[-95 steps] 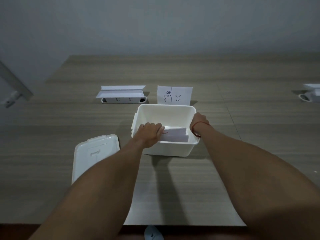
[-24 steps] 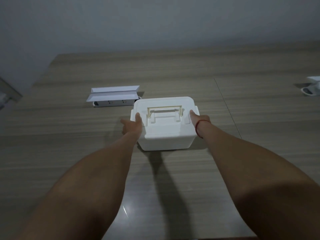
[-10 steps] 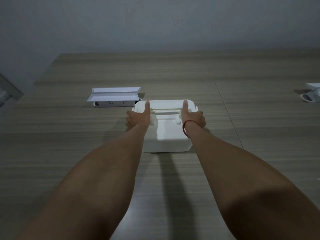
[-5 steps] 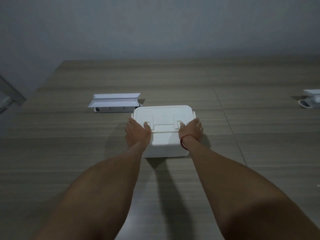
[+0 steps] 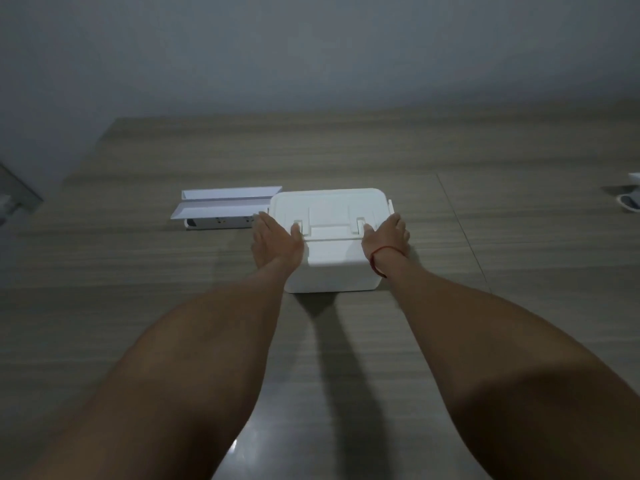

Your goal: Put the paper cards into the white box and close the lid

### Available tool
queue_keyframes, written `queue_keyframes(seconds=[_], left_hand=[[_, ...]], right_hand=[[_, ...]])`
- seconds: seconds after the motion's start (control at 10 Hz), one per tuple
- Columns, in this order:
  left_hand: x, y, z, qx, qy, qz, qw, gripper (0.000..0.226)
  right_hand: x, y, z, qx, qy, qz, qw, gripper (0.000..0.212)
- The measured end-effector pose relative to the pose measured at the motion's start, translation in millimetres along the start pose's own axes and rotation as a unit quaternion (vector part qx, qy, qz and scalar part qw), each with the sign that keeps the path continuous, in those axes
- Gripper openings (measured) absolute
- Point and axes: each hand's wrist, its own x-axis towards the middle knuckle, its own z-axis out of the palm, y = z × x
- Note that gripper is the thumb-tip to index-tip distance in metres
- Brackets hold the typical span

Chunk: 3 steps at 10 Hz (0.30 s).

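Both my forearms reach forward from the bottom of the frame to the white box [image 5: 330, 268] at centre. My left hand [image 5: 275, 242] lies flat, fingers spread and loose, against the box's left side, its thumb on the near edge of the lid [image 5: 329, 207]. My right hand [image 5: 389, 237], a red string [image 5: 375, 259] round its wrist, mirrors it on the right side, palm open, clasping nothing. The lid sits flat on the box, so the cards are out of sight. Just left of the box on the wooden table [image 5: 485, 237] sits a white power strip [image 5: 221, 216] with folded paper on top. A white object [image 5: 632, 202] is cut off at the right edge.
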Motion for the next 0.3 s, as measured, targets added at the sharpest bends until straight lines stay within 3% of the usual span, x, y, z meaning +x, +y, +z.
queue_keyframes(seconds=[0.2,0.3], left_hand=[[-60.6,-18.1,-4.4,0.009,-0.029,0.063,0.998,0.075],[-104.4,-37.9,2.9,-0.015,-0.005,0.098,0.995,0.072]], right_hand=[[-56.3,32.6,-20.4,-0.05,-0.038,-0.088,0.994,0.068],[-92.0,60.5,-15.1,-0.056,-0.034,-0.134,0.989,0.067]])
